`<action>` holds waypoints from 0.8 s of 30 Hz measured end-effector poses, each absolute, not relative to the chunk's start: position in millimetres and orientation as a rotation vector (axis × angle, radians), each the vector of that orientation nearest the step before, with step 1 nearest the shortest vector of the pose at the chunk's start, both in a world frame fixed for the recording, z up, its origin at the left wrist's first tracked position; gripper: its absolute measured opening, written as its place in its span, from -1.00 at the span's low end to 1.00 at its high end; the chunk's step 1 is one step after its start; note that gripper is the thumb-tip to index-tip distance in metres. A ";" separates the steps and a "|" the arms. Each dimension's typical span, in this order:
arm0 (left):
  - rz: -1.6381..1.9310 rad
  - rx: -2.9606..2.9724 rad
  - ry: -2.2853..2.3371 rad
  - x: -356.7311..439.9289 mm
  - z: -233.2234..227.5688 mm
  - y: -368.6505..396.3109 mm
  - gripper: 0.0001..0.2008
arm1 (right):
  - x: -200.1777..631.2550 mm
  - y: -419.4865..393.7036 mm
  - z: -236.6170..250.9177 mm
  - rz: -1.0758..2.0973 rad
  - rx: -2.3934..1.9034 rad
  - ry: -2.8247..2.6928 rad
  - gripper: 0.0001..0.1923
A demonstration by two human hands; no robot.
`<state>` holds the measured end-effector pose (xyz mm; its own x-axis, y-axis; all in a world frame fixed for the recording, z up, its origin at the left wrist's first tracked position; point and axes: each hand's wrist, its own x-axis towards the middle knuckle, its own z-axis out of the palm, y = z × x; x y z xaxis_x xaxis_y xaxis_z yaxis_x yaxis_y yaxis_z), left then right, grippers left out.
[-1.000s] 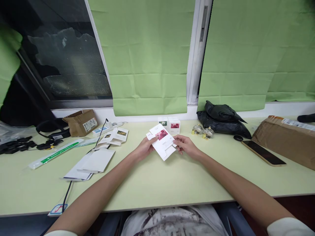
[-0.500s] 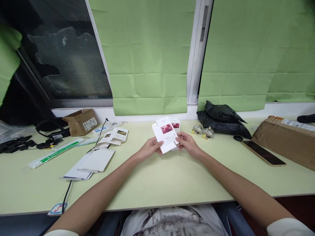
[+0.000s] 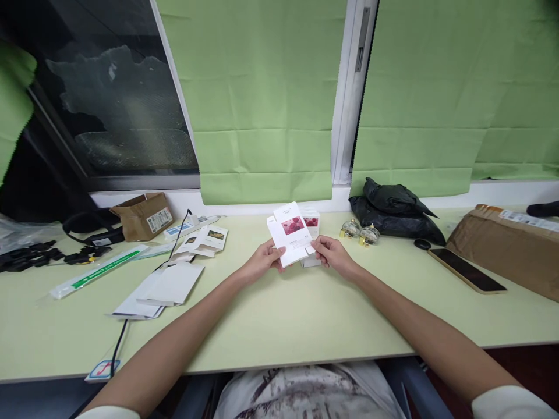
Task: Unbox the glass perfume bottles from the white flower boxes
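A person's left hand [image 3: 261,263] and right hand [image 3: 334,255] pinch a flat, flower-printed white carton [image 3: 294,240] between their fingers at center frame, while a brown box [image 3: 138,222] gapes at left, contents hidden

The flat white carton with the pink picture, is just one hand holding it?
No, the left hand and right hand both hold the flat white carton, one at each side.
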<state>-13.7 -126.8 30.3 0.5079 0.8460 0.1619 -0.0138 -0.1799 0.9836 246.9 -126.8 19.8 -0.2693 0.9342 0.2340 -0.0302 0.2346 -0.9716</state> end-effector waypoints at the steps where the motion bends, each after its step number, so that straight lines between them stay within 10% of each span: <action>1: 0.904 1.566 0.741 -13.9 29.7 -126.5 -0.34 | 247.0 -127.1 20.0 1.225 -0.877 -1.518 -0.53; 24: 0.906 1.500 0.759 -13.3 25.1 -123.9 -0.39 | 249.0 -125.4 20.1 1.229 -0.932 -1.484 -0.52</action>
<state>-13.3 -123.9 25.1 0.4894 0.8635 0.1216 -0.0315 -0.1219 0.9920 249.0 -125.4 20.1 -0.2470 0.9483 0.1991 -0.0187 0.2008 -0.9795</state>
